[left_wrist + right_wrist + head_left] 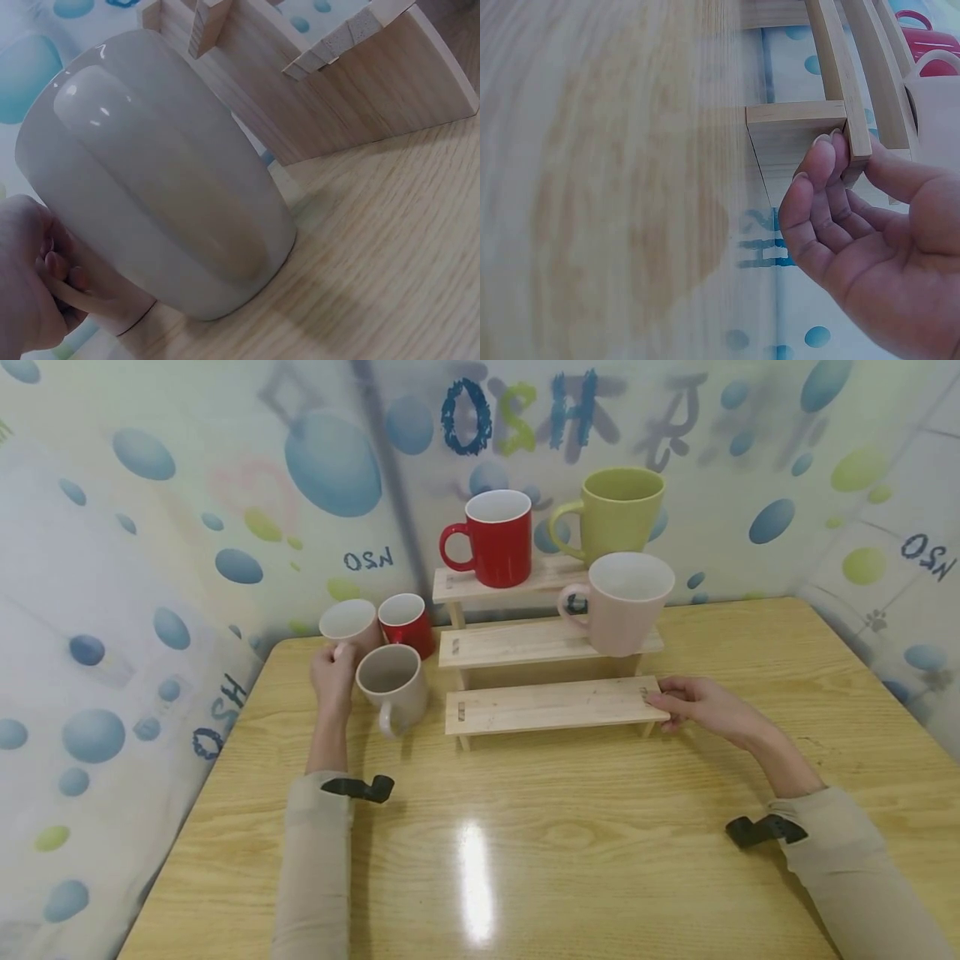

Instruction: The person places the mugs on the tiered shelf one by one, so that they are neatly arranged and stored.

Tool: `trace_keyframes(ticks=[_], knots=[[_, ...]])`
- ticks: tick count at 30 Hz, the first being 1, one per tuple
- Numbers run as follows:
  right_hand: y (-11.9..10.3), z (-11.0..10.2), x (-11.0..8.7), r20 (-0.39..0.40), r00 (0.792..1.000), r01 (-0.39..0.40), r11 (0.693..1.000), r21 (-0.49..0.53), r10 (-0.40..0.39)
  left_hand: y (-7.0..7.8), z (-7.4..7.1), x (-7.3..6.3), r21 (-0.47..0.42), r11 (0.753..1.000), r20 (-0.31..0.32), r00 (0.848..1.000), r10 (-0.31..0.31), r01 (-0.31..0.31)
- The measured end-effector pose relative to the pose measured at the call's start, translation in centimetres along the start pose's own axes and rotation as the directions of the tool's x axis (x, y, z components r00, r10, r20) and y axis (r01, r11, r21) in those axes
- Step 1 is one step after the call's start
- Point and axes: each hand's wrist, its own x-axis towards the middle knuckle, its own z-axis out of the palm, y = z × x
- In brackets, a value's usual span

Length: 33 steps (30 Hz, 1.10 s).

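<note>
Head view: Your left hand [333, 677] is curled closed at the handle side of the left pink mug [351, 620], which stands upright at the left rear of the table [570, 843]. The small red mug [407, 627] stands just to the right of that mug. The grey mug [392, 681] stands nearer you, its handle pointing towards you. Your right hand [708, 706] pinches the right end of the bottom step of the wooden rack [551, 706], thumb on top. On the top step, observe the large red mug [501, 547] at left and the green mug [621, 514] at right. The right pink mug [626, 606] stands on the middle step, towards its right end.

Left wrist view: Your left fingers are wrapped around the pink handle. The grey mug fills the foreground and hides most of the mug you hold. The side of the rack is visible beyond.

Right wrist view: Your fingers are bent and meet the end of the bottom step, with the thumb on the opposite face. The gap between thumb and fingers is taken up by the board.
</note>
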Motion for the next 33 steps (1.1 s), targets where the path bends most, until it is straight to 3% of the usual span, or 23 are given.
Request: trace_keyframes(ticks=[9,19,25,33], knots=[[0.0,-0.1,-0.2,-0.001,1.000,0.000,1.000,0.001,0.000,0.8,-0.1,-0.1,-0.120,0.990,-0.095,0.992,-0.082,0.070],[0.2,-0.2,-0.1,0.004,1.000,0.001,1.000,0.009,-0.001,1.4,-0.9,-0.6,-0.242,0.969,-0.187,0.977,-0.103,0.056],[0.2,-0.1,0.0,0.005,1.000,0.011,1.000,0.013,-0.011,3.1,-1.8,-0.9,-0.313,0.950,-0.218,0.972,-0.082,0.010],[0.2,-0.2,0.0,0.005,1.000,0.005,1.000,-0.001,-0.005,5.9,-2.5,-1.8,-0.379,0.918,-0.224,0.974,0.032,-0.118]])
